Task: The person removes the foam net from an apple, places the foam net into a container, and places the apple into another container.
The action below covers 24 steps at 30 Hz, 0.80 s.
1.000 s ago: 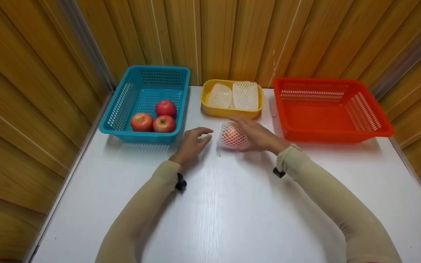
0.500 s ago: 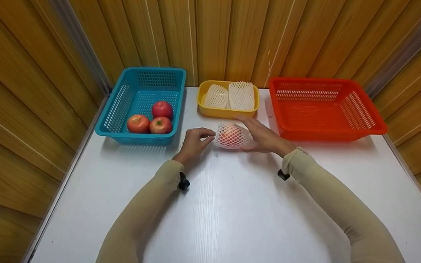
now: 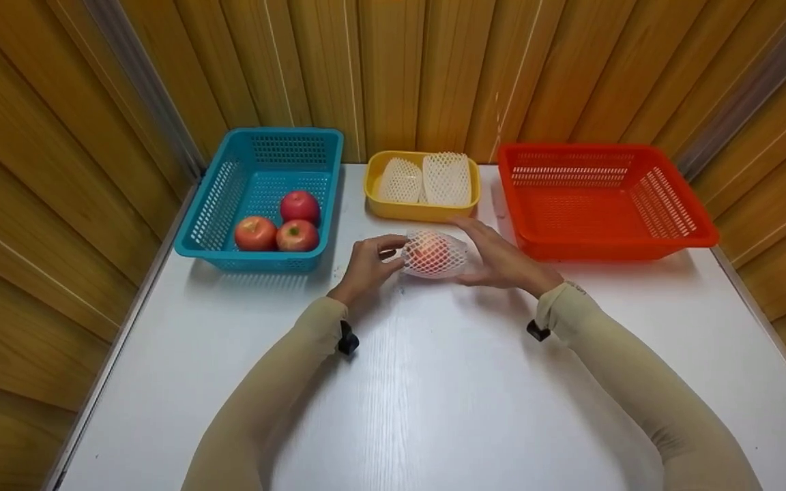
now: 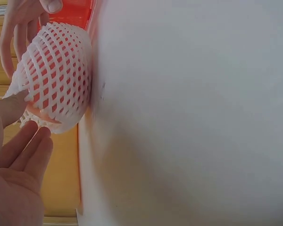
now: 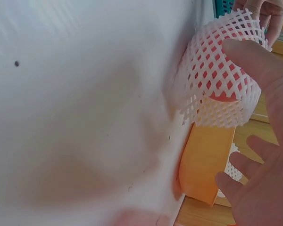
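Observation:
Between the two hands lies an apple in a white foam net sleeve, close over the white table. At the sleeve's left end is my left hand, its thumb overlapping the mesh and its extended fingertips right at the rim in the left wrist view. On the other side my right hand is spread wide. Its thumb lies over the sleeve in the right wrist view, while its other fingers stand apart from it. In the right wrist view the sleeve's near end extends past the red apple skin.
A blue basket at the left contains three apples. Behind the hands, a yellow tray bears foam net sleeves. An orange-red basket stands at the right. Wood-panelled walls enclose the white table.
My left hand has moved right to the sleeve's left end, its thumb and fingers now apart. My right hand has drawn back to the right, uncovering more of the sleeve.

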Motion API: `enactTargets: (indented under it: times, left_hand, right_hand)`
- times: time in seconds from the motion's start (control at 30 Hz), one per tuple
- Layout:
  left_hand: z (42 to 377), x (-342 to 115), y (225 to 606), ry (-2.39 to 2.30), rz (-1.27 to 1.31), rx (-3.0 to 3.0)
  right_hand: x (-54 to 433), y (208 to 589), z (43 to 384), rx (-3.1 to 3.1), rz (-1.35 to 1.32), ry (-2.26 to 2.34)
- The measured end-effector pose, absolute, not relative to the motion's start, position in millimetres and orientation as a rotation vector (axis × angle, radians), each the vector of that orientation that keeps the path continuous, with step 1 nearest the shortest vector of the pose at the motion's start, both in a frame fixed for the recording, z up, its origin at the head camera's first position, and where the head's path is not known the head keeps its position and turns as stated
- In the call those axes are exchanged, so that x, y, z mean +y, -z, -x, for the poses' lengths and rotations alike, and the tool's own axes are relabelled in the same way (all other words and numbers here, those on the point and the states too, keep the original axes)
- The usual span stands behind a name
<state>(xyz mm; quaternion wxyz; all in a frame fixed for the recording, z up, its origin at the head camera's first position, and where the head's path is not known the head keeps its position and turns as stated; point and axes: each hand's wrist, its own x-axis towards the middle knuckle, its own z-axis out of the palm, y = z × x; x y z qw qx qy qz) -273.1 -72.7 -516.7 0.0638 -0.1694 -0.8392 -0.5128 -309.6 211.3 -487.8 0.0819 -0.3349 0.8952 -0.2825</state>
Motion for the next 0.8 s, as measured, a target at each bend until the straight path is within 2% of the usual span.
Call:
enactTargets:
  times: [0.6,0.8]
  left_hand:
    - [280,-54,514,1.484,0.707,-2.594]
    - [283,-50,515,1.474,0.699,-2.682]
  right_hand:
    - [227,495,306,2.696,0.931,0.858]
    - [228,497,306,2.7,0.894,0.843]
